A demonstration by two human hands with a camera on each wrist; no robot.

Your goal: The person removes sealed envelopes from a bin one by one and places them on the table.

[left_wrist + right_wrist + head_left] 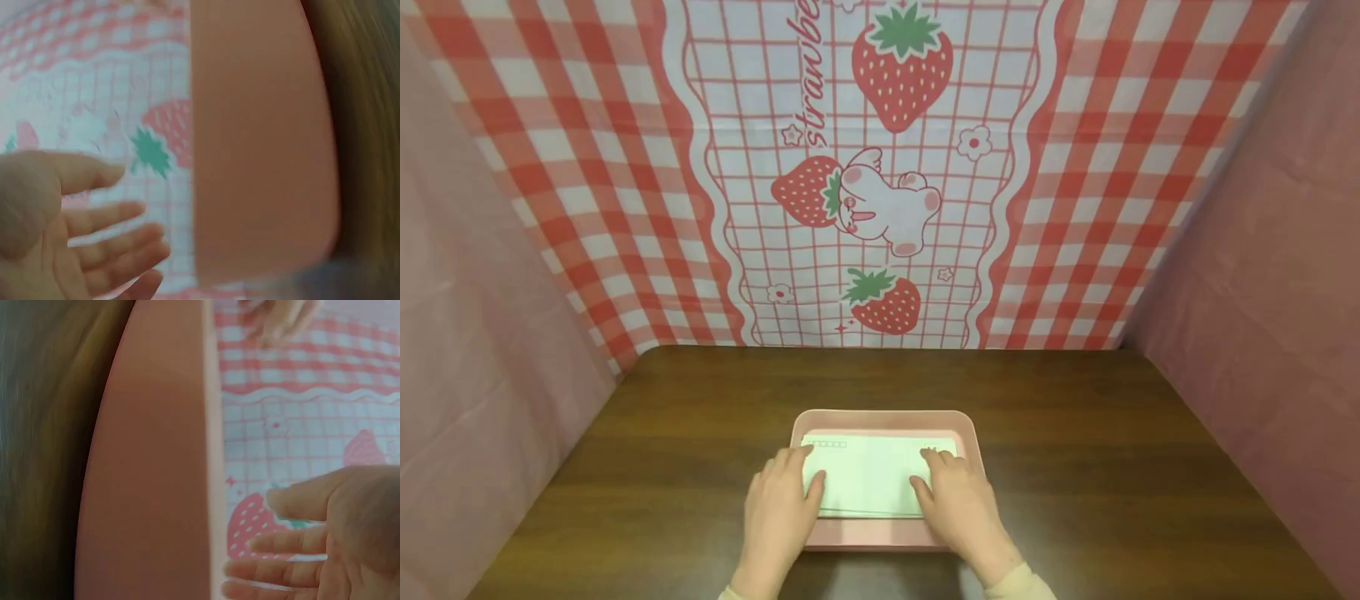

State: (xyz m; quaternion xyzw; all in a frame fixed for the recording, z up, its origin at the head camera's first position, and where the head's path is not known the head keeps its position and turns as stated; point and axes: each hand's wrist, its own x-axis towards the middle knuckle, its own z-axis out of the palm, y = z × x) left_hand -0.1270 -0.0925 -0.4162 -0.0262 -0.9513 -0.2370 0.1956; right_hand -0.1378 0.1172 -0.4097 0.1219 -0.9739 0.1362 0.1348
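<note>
A pale envelope (pixel 868 479) lies flat in a pink tray (pixel 883 535), with postcode boxes printed at its upper left; edges of more paper show beneath its lower side. My left hand (pixel 779 498) is over the tray's left side, thumb and fingertips at the envelope's left end. At the right end my right hand (pixel 961 505) mirrors it. Both wrist views show the left hand (pixel 100 231) and the right hand (pixel 306 544) with fingers extended and nothing between them, near the tray's outer wall (pixel 262 137). Whether the fingertips touch the paper I cannot tell.
The tray stands near the front of a dark wooden table (pixel 700 433). Behind it hangs a red-and-white checked cloth (pixel 1097 167) with strawberries. Pink fabric (pixel 1262 292) walls in the right side, and similar pink fabric (pixel 482 350) the left.
</note>
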